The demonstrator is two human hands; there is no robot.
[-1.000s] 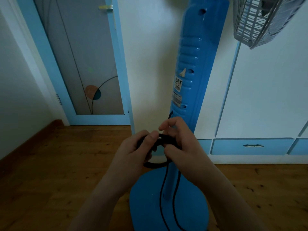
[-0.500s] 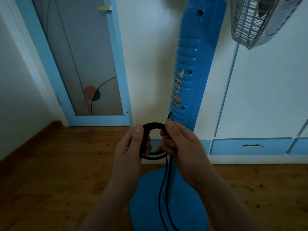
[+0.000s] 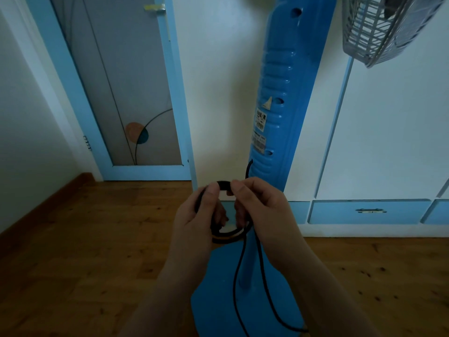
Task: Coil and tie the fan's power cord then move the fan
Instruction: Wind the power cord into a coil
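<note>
Since the last frame we are bringing our thumbs together atop the coil (image 3: 224,233) — left hand (image 3: 194,222) and right hand (image 3: 261,210) both pinching it before the fan (image 3: 279,93) — but slack grip risks the loops springing apart.

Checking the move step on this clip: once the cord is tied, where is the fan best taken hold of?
Probably the blue column, gripped from the near side above the stickers. It stands upright and looks narrow enough for hands to wrap, whereas the cage is thin wire. Both hands, left and right, now hold the cord coil.
</note>
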